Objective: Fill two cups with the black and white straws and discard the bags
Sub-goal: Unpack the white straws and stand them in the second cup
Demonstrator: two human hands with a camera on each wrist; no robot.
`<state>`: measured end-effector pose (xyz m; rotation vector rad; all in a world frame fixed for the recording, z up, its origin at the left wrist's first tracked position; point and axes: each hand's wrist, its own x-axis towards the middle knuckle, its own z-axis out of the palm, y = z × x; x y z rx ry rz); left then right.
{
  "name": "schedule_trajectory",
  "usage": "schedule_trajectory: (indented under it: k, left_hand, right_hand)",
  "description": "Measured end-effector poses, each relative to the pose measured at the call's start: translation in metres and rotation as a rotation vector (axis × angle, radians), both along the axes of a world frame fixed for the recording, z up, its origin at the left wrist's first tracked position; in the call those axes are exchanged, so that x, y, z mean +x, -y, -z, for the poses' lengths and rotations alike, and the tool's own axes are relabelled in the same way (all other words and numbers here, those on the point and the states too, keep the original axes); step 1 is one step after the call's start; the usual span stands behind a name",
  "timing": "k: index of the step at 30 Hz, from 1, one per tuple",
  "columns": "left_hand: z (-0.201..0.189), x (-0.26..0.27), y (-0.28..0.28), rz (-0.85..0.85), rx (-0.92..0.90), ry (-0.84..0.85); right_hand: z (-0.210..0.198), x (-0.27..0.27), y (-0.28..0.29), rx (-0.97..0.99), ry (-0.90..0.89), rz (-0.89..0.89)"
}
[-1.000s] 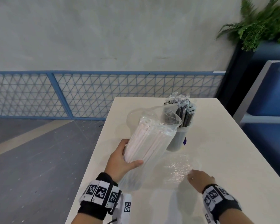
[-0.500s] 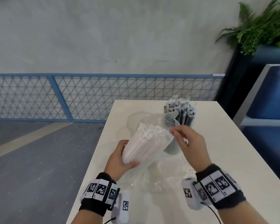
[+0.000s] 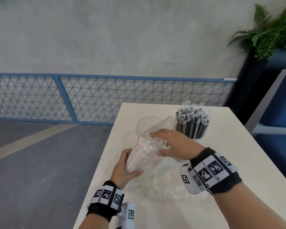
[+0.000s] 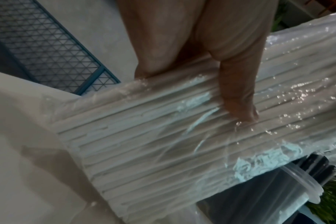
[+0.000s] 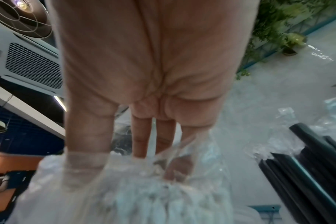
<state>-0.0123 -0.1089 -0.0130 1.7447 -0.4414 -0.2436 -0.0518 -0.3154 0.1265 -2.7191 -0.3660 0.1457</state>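
A clear bag of white straws (image 3: 141, 155) stands tilted over the white table (image 3: 238, 162). My left hand (image 3: 125, 167) grips its lower half, thumb (image 4: 238, 94) pressed across the plastic over the white straws (image 4: 163, 144). My right hand (image 3: 169, 144) is curled over the top ends at the bag's open mouth. Its fingers (image 5: 142, 141) reach into the plastic around the white straws (image 5: 153, 197). The black straws (image 3: 193, 128) stand in a cup at the back right. An empty clear cup (image 3: 144, 124) stands behind the bag.
An empty crumpled clear bag (image 3: 165, 187) lies on the table under my right wrist. The table's left edge drops to grey floor beside a blue mesh fence (image 3: 89, 96). A blue bench (image 3: 281, 104) and a plant (image 3: 271, 30) stand to the right.
My right hand rose from the empty bag on the table to the top of the white straw bag and closed over the straw ends. The left hand kept its grip.
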Motion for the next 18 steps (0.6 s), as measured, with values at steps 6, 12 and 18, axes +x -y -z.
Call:
schedule_trajectory:
  k: [6,12,18]
  left_hand:
    - [-0.005,0.006,0.003,0.053,0.035,-0.011]
    - [-0.014,0.018,0.003,0.032,0.005,-0.052]
    - [-0.012,0.021,-0.001,0.033,0.004,-0.095]
  right_hand:
    - [0.007,0.008,-0.023,-0.181,0.011,0.02]
    - [0.019,0.016,-0.038,-0.039,0.125,0.144]
    - [0.016,0.017,-0.041,0.196,0.159,0.212]
